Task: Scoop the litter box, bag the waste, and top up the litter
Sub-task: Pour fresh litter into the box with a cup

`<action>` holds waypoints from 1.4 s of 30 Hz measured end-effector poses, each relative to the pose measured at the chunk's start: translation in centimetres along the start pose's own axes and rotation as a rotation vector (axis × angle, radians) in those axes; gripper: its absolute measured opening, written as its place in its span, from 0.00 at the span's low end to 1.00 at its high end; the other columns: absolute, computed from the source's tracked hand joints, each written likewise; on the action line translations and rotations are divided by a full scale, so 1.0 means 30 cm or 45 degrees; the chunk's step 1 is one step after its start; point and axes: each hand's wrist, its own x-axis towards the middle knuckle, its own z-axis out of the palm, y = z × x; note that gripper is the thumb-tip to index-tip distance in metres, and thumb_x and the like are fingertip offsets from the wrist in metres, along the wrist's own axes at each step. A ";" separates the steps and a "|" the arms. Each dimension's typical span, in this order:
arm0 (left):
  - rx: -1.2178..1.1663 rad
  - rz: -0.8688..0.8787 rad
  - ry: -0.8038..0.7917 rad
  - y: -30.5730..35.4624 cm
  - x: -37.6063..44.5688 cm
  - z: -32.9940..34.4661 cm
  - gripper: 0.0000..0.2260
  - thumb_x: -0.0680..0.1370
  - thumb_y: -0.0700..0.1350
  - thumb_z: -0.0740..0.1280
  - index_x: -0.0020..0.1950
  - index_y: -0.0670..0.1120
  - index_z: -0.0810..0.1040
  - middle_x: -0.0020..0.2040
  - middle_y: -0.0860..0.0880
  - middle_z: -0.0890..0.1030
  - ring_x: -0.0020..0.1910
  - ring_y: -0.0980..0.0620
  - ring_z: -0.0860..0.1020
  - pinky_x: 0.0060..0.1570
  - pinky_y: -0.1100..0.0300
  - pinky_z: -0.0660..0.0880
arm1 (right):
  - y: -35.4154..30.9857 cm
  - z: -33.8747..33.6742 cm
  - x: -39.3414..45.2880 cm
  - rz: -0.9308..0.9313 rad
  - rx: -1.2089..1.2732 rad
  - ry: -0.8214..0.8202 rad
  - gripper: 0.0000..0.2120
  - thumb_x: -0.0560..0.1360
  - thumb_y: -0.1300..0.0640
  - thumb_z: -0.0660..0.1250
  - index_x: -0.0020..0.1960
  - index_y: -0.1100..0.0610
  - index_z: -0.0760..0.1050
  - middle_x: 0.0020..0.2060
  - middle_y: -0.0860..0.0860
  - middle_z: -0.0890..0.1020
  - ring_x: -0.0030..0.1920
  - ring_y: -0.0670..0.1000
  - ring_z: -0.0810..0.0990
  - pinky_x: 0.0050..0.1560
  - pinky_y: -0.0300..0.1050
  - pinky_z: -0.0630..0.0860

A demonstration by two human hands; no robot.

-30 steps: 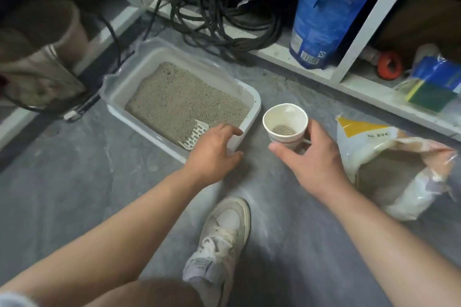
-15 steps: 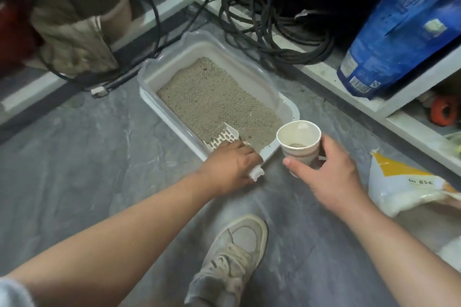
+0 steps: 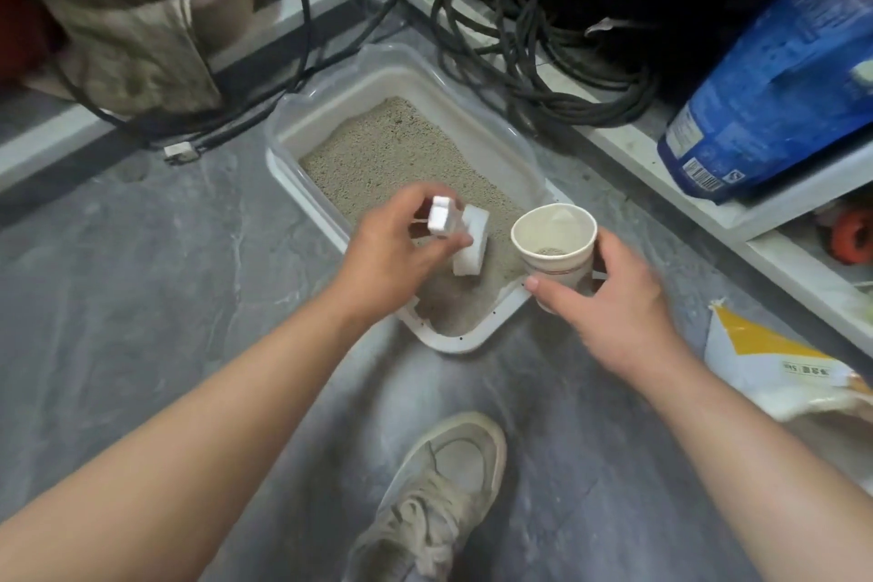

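A white litter box with grey litter sits on the floor ahead of me. My left hand grips the handle of a white plastic scoop, whose head points down into the litter at the box's near end. My right hand holds a white paper cup at the box's near right rim; a little grey litter lies in its bottom. A white and yellow litter bag lies open on the floor at the right.
A coil of black cables lies on a low white shelf behind the box, beside a blue bag. A beige bucket with cloth stands far left. My shoe rests on the grey floor below the box.
My left hand has lifted the scoop's handle up, so the scoop now stands steeply in the litter. The cup has moved closer over the box's near right rim.
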 end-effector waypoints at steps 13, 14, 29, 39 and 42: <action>0.669 0.569 0.055 -0.102 0.131 -0.113 0.13 0.77 0.41 0.73 0.61 0.43 0.80 0.55 0.45 0.81 0.55 0.44 0.78 0.53 0.50 0.76 | 0.005 0.061 0.036 -0.028 -0.131 -0.068 0.30 0.66 0.46 0.80 0.65 0.46 0.74 0.53 0.44 0.77 0.53 0.46 0.76 0.53 0.40 0.70; 0.750 0.573 0.006 -0.115 0.144 -0.117 0.13 0.78 0.41 0.72 0.62 0.44 0.80 0.55 0.45 0.80 0.55 0.44 0.77 0.53 0.50 0.75 | 0.004 0.070 0.040 -0.043 -0.152 -0.084 0.30 0.66 0.45 0.79 0.65 0.46 0.74 0.53 0.44 0.77 0.53 0.45 0.75 0.52 0.39 0.69; 1.067 -0.016 -0.533 -0.149 0.120 -0.117 0.20 0.71 0.52 0.64 0.62 0.49 0.74 0.50 0.50 0.76 0.59 0.45 0.75 0.69 0.43 0.63 | 0.021 0.121 0.041 -0.057 -0.371 -0.158 0.32 0.66 0.43 0.77 0.67 0.49 0.74 0.55 0.51 0.76 0.55 0.53 0.76 0.56 0.45 0.72; 1.000 -0.009 -0.362 -0.183 0.068 -0.110 0.16 0.68 0.59 0.61 0.51 0.53 0.78 0.45 0.54 0.78 0.53 0.49 0.77 0.64 0.49 0.63 | -0.020 0.145 0.042 -0.131 -0.422 -0.173 0.28 0.67 0.45 0.76 0.64 0.52 0.75 0.53 0.52 0.77 0.54 0.54 0.77 0.54 0.45 0.72; 0.970 -0.004 -0.317 -0.189 0.064 -0.106 0.17 0.67 0.59 0.60 0.49 0.54 0.79 0.45 0.53 0.80 0.52 0.49 0.78 0.63 0.49 0.64 | -0.005 0.143 0.036 -0.118 -0.436 -0.169 0.29 0.66 0.43 0.75 0.65 0.51 0.75 0.52 0.51 0.77 0.54 0.54 0.77 0.54 0.47 0.74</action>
